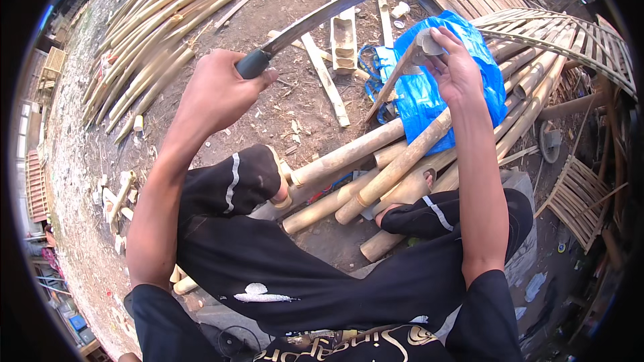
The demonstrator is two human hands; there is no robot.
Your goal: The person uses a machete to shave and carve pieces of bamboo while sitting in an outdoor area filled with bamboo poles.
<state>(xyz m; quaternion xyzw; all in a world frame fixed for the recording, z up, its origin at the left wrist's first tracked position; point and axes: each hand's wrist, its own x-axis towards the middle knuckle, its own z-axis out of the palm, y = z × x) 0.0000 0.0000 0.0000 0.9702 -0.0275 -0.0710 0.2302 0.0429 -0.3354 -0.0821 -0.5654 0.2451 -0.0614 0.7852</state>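
Observation:
My left hand is closed round the dark handle of a machete. Its long blade slants up and to the right, its tip close to a wooden slatted surface. On the right, the fingers of my right hand grip a long, narrow brown piece with a greyish rounded end; its kind is unclear. That piece slants down to the left in front of a blue plastic sheet. The sheet lies over several bamboo poles between and beyond my feet. Machete and brown piece are apart.
Many long bamboo poles lie on the ground at the far left. Split bamboo pieces lie ahead. A woven bamboo frame arches at the right, above a small slatted panel. Short bamboo offcuts lie to my left.

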